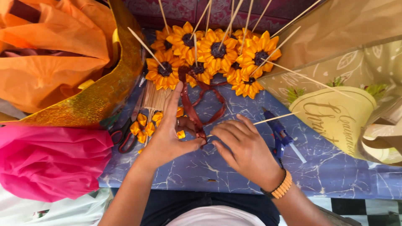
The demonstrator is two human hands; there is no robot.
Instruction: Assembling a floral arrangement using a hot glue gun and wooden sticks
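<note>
Near the middle of the blue marbled table [335, 171], the left hand [167, 136] pinches a dark red ribbon [190, 109] between thumb and fingers, its loops trailing back toward the far edge. The right hand [245, 148] meets it there, fingertips closed on the same ribbon, with a thin wooden stick [274, 118] under its fingers. Yellow ribbon sunflowers on sticks [215, 52] crowd the far edge. Red-handled scissors [125, 134] lie near the left edge, a blue glue gun [281, 134] just right of the right hand

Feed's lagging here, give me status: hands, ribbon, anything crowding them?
Left hand and right hand pinching brown ribbon together. Glue gun beside right hand. Sunflowers, scissors close by.
</note>
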